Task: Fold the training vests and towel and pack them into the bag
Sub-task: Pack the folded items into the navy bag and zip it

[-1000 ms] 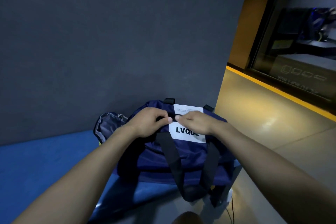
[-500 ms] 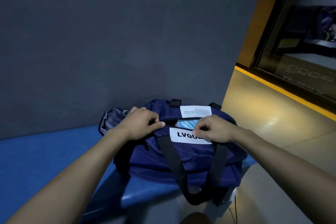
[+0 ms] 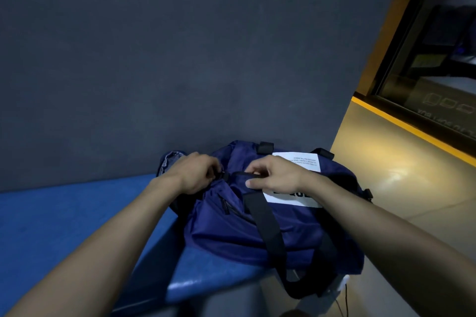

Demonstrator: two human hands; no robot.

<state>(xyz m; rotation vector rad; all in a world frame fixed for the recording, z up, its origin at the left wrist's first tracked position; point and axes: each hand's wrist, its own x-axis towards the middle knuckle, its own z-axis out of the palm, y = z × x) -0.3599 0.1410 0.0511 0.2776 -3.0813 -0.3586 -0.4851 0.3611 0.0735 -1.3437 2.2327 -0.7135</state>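
Dark grey wall (image 3: 180, 59) behind, blue padded bench (image 3: 64, 226) below, w/ glossy floor (image 3: 386, 188) to the right. Navy bag (image 3: 231, 234) sits at bench's right end; top looks zipped, contents not visible. White labels on top & side, black strap (image 3: 268, 234) hanging over front. Left hand (image 3: 192, 175) fingers curled, pinching the zip pull. Right hand (image 3: 277, 175) pinches bag's top fabric, thumb & fingers together.

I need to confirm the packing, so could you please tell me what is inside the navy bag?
Nothing inside shows. The navy bag looks closed along its top, where the left hand and right hand hold it. Whether the vests and towel are inside cannot be seen.
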